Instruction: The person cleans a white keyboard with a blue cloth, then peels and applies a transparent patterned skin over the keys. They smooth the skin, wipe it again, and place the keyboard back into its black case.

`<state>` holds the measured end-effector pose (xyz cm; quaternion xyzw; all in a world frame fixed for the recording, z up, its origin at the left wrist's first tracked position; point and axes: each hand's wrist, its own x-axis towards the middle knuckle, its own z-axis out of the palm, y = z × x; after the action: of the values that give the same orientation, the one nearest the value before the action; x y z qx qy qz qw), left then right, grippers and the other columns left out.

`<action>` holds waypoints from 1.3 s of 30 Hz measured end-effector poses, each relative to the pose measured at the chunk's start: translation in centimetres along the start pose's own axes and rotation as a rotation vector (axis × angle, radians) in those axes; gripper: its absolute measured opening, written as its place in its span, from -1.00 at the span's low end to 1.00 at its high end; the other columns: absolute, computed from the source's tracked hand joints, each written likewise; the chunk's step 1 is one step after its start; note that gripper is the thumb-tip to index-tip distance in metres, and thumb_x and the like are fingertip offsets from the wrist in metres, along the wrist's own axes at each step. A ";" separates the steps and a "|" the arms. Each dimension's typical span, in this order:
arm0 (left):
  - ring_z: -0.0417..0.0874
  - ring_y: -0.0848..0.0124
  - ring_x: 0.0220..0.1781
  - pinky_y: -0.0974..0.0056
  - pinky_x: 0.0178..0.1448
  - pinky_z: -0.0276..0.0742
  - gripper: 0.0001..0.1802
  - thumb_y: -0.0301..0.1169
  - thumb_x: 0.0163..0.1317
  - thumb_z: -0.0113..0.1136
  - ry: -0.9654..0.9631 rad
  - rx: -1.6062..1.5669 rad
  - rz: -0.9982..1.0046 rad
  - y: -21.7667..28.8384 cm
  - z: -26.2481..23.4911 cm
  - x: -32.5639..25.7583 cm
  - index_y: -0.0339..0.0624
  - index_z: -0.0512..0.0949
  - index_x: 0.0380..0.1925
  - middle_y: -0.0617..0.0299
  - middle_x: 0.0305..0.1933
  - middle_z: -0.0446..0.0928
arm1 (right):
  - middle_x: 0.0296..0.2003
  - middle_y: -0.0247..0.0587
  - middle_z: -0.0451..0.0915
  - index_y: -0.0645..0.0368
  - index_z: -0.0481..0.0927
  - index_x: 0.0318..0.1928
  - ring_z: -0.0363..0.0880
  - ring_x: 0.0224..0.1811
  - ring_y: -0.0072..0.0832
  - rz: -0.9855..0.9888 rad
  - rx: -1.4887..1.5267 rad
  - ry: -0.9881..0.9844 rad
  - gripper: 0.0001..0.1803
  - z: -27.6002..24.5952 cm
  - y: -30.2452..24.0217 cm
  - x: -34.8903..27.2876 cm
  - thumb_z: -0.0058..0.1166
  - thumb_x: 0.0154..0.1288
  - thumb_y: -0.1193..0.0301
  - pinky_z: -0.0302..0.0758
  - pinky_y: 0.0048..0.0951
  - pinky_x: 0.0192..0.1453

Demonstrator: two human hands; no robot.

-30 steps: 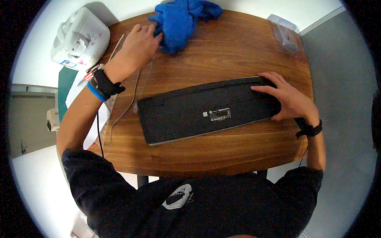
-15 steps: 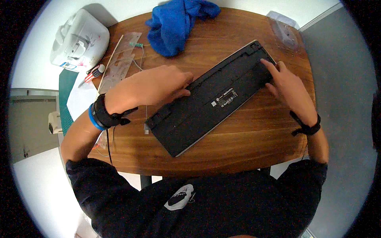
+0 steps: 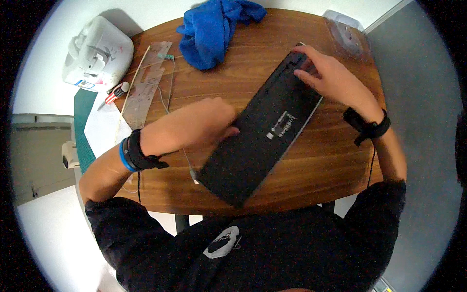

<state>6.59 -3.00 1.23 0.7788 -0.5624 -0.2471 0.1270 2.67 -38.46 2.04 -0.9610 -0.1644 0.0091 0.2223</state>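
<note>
A black keyboard [image 3: 265, 124] lies slanted over the wooden table, its underside with a small white printed label facing up. Its far end is gripped by my right hand [image 3: 335, 80], with the fingers over the end edge and the thumb on the underside. At the long left edge, my left hand [image 3: 204, 121] closes on the keyboard, thumb over the underside and the other fingers partly hidden. A thin pale cable [image 3: 187, 158] with a small plug runs from under my left forearm and ends beside the keyboard's near left corner.
Clear plastic sheets [image 3: 148, 87], a thin stick [image 3: 129, 92], a screwdriver with a striped handle [image 3: 116, 91] and white paper [image 3: 104, 124] lie at the left. Behind them stands a white rice cooker [image 3: 104, 56]. A blue cloth [image 3: 204, 36] and clear plastic packaging [image 3: 348, 36] sit at the back.
The keyboard has turned steeper, its near end swinging right and toward me. My right hand has shifted to its far end and taken hold. My left hand has moved slightly nearer me.
</note>
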 end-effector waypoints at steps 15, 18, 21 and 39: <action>0.76 -0.25 0.00 -0.19 0.07 0.64 -0.63 -0.23 0.55 0.31 -0.052 -0.307 -0.027 2.8 -0.9 1.7 -0.29 0.52 0.10 -0.21 -0.14 0.74 | 0.05 0.31 0.74 0.09 0.28 0.59 0.77 0.11 0.18 0.292 0.016 -0.266 -0.25 -0.5 -1.7 -2.4 0.26 0.61 0.06 0.66 0.05 0.17; 0.75 -0.24 0.03 -0.17 0.08 0.64 -0.62 -0.23 0.55 0.31 0.026 -0.247 0.039 2.5 -0.1 2.3 -0.30 0.53 0.13 -0.23 -0.10 0.73 | 0.23 0.29 0.69 0.11 0.26 0.62 0.71 0.26 0.14 0.140 0.090 -0.215 -0.19 0.5 -0.3 -0.2 0.27 0.60 0.03 0.64 0.02 0.29; 0.74 -0.24 0.06 -0.15 0.11 0.65 -0.62 -0.25 0.55 0.31 -0.018 -0.346 0.152 3.3 -0.3 2.7 -0.30 0.54 0.15 -0.25 -0.04 0.72 | 0.35 0.36 0.59 0.18 0.22 0.64 0.64 0.39 0.19 -0.028 0.159 -0.214 -0.09 1.2 -0.2 1.9 0.27 0.57 -0.07 0.61 0.06 0.41; 0.66 -0.10 0.40 0.01 0.48 0.59 -0.41 -0.26 0.61 0.26 0.579 0.030 -0.033 -10.9 -3.5 7.9 -0.23 0.39 0.51 -0.20 0.36 0.60 | 0.66 0.57 -0.04 0.00 0.18 0.70 0.01 0.63 0.74 -0.081 -0.282 -0.308 0.30 3.1 -7.1 -5.4 0.67 0.04 -0.03 0.39 0.59 0.50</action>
<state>19.28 -7.00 -2.89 0.8278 -0.4936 -0.0083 0.2666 -4.95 -32.87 1.96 -0.9624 -0.2345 0.1240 0.0580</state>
